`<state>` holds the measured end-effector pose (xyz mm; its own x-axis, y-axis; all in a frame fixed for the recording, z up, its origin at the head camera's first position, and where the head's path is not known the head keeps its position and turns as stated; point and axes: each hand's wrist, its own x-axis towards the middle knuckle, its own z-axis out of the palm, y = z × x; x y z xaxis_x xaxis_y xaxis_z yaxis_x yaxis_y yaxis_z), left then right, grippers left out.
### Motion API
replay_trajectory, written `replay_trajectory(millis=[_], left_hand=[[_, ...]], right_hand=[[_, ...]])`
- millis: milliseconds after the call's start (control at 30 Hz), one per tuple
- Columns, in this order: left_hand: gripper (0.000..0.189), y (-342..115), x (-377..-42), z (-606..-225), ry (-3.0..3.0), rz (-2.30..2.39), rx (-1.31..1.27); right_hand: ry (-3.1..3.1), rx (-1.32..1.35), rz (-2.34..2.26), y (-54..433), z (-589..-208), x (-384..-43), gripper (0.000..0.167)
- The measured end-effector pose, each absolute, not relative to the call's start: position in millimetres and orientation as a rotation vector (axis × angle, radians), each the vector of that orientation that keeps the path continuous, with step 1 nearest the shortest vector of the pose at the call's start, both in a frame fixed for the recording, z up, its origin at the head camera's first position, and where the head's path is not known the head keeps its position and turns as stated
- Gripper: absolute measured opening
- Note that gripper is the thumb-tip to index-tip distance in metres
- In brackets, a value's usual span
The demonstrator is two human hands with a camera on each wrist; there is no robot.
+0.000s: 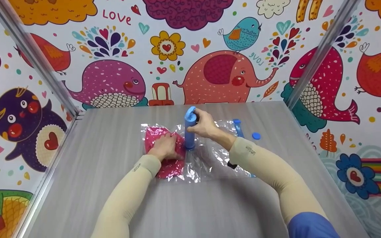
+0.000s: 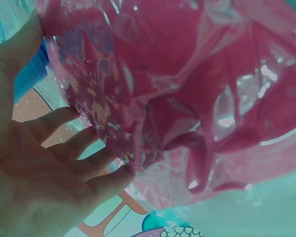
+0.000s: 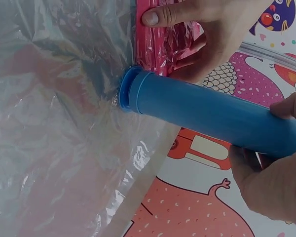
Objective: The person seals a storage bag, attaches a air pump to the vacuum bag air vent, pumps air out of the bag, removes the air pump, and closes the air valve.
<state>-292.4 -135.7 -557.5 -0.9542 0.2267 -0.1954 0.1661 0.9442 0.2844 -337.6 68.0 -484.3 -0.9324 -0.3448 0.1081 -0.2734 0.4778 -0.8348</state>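
Observation:
A clear plastic storage bag (image 1: 193,170) lies flat on the table, with a folded pink item (image 1: 153,135) inside its left part. My left hand (image 1: 164,147) rests on that pink part, fingers extended and spread along the bag's edge in the left wrist view. Upright on the middle of the bag stands a blue hand pump (image 3: 197,108). My right hand (image 1: 206,125) grips the pump near its top, thumb on one side and fingers on the other. In the right wrist view, the pump's flanged end meets the plastic film. The pump's far end is partly hidden by the right hand.
A round blue cap (image 1: 256,136) lies on the table right of the bag. Along the bag's right edge runs a blue zip strip (image 1: 238,129). Printed panels with cartoon animals (image 1: 220,79) and metal posts (image 1: 322,53) enclose the table's back and sides.

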Motion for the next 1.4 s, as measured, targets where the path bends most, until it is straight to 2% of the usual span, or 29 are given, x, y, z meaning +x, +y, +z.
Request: replay_trajectory(millis=[267, 533, 867, 1067, 1200, 1400], left_hand=[[0.095, -136, -289, -555, 2.879, 0.399, 0.296], [0.101, -137, -290, -555, 2.867, 0.384, 0.291], [0.103, -136, -293, -558, 2.860, 0.358, 0.292], [0.099, -135, -291, -555, 2.879, 0.379, 0.302], [0.097, -135, -291, -553, 2.883, 0.382, 0.297], [0.100, -134, -289, -552, 2.880, 0.384, 0.294]], right_hand=[[2.530, -0.585, -1.510, 67, -482, -337, 0.071], [2.688, -0.559, -1.398, 65, -478, -334, 0.080], [2.812, -0.453, -1.386, 63, -480, -329, 0.064], [2.730, -0.527, -1.459, 66, -481, -331, 0.056], [2.656, -0.612, -1.513, 69, -486, -335, 0.056], [2.539, -0.604, -1.571, 69, -489, -336, 0.063]])
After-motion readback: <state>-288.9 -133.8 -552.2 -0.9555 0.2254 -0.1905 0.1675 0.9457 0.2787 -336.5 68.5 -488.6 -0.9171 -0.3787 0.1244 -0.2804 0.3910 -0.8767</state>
